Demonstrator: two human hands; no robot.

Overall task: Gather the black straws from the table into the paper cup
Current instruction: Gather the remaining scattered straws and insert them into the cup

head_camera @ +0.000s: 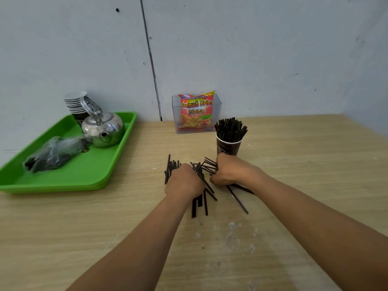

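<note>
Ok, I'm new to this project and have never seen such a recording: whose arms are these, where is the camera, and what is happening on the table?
There is no machine here: a person works with bare hands, and the single camera sits on their head, looking forward and down. The arms coming in from below are theirs. The left hand and the right hand each curl round a bunch of loose black straws lying on the wooden table. Just beyond the right hand stands a paper cup, already packed with upright straws. To the left a green tray carries a metal kettle, a stack of cups and a plastic bag. By the wall, a clear box holds a snack packet.
</note>
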